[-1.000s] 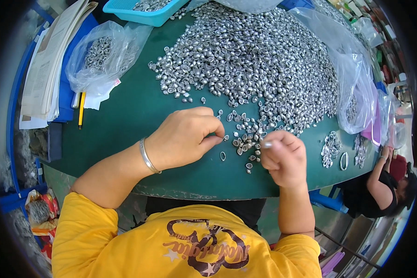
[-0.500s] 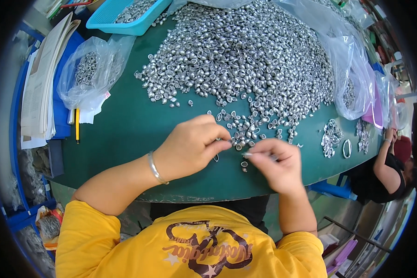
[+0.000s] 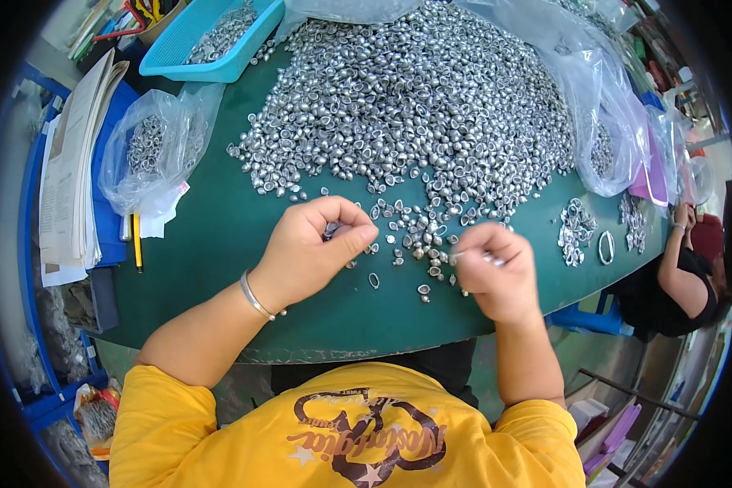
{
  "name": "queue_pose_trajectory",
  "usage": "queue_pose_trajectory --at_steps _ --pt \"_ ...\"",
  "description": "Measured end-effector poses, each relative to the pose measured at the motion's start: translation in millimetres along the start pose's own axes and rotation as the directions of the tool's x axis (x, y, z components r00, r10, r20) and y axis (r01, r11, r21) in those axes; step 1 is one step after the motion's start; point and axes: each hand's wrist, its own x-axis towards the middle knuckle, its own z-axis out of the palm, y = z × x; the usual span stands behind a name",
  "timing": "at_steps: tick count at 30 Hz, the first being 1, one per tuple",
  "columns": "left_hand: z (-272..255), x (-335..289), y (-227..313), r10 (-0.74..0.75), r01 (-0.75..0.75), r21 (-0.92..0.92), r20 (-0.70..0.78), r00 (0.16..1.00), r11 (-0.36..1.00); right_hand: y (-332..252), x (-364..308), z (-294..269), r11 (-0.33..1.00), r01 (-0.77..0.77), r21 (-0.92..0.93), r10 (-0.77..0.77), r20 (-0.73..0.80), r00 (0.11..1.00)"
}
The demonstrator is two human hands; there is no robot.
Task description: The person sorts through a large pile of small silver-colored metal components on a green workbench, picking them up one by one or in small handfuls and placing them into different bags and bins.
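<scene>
A large heap of small silver-grey metal pieces [image 3: 415,106], many of them hollow oval cups, covers the far middle of the green table [image 3: 317,325]. A smaller loose group of metal pieces [image 3: 421,232] lies between my hands. My left hand [image 3: 313,244], with a silver bangle at its wrist, is closed left of that group, and grey metal shows inside its curled fingers. On the other side my right hand [image 3: 498,272] pinches a small silver piece at its fingertips, with more bright bits among the fingers. Motion blurs this hand slightly. An oval ring piece [image 3: 373,281] lies nearer me.
A blue basket [image 3: 220,71] and a clear bag [image 3: 126,175] of metal parts sit left, beside papers [image 3: 73,187] and a yellow pen [image 3: 137,244]. Rightward are small piles [image 3: 577,232], a ring [image 3: 607,248] and another plastic bag [image 3: 598,98]. A seated person [image 3: 683,285] is at far right.
My hands have moved apart. The left has gone left and drawn back from the loose group; the right has shifted slightly right. The whole view has tilted a little.
</scene>
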Motion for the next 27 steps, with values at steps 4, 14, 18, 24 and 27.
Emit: queue_pose_trajectory --at_steps 4,14,18,24,27 --pt "8.2 1.0 4.2 0.335 -0.358 0.479 0.137 0.932 0.802 -7.3 -2.8 -20.5 0.935 -0.065 0.350 0.030 0.103 0.994" --pt "25.8 21.9 2.2 0.328 -0.399 0.558 0.228 0.917 0.728 13.2 -12.2 1.5 0.577 0.381 -0.722 -0.361 0.193 0.912" --pt "7.7 24.1 16.3 -0.243 0.421 -0.551 0.368 0.897 0.721 2.3 -12.3 -33.8 0.758 -0.113 0.643 -0.017 0.192 0.981" --pt "24.1 16.6 21.0 -0.228 0.255 -0.127 0.197 0.954 0.958 11.3 -0.9 1.7 0.428 0.346 -0.835 -0.427 0.150 0.892" --pt "35.2 11.0 18.2 -0.122 0.084 0.135 0.303 0.945 0.987 13.6 0.7 5.1 0.356 0.333 -0.873 -0.461 0.147 0.875"
